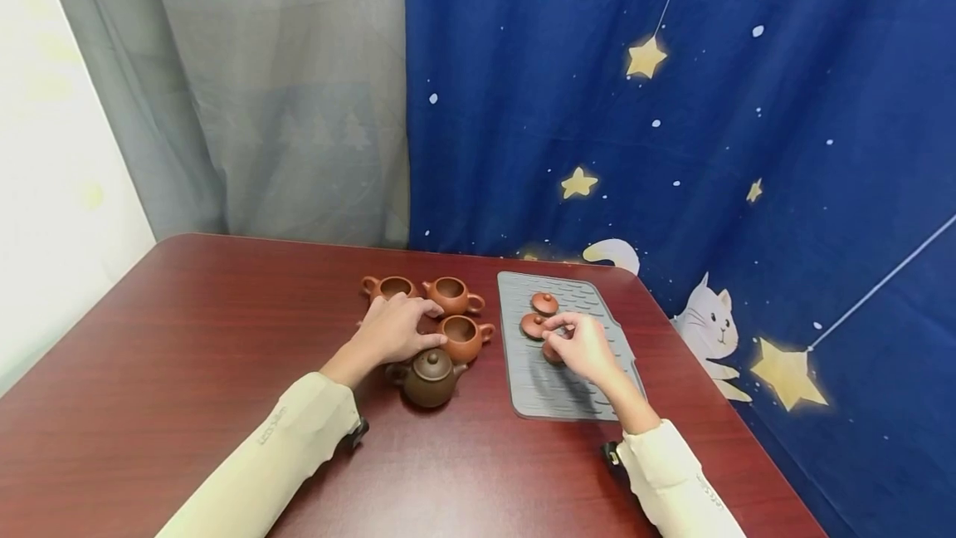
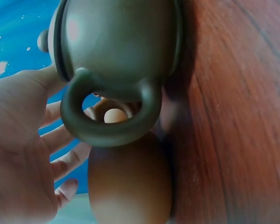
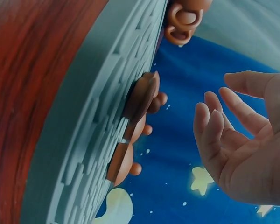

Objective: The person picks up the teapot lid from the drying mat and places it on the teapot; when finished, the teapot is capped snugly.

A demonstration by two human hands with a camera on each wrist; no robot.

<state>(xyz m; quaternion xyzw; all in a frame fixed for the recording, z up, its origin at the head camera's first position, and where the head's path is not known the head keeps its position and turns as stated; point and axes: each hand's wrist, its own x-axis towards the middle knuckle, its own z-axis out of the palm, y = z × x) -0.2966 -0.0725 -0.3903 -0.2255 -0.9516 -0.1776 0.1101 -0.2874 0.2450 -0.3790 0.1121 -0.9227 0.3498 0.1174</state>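
My left hand [image 1: 394,326] reaches over a group of small clay teapots, its fingers spread and loosely bent, beside the dark brown teapot [image 1: 429,379], which has its lid on. Lidless orange-brown teapots, one at the right [image 1: 465,340], one at the back [image 1: 448,295] and one at back left [image 1: 390,286], stand around that hand. My right hand [image 1: 586,349] hovers over the grey mat [image 1: 526,393], fingers loosely curved around nothing in the right wrist view. Below it lies a brown lid [image 3: 141,98]. Two orange-brown lids, a nearer [image 1: 532,326] and a farther one [image 1: 544,304], lie beside it.
The reddish-brown wooden table [image 1: 224,330] carries everything. Behind it hang a grey curtain [image 1: 299,106] and a blue curtain [image 1: 515,106] with stars and a white cat. The mat lies near the table's right edge.
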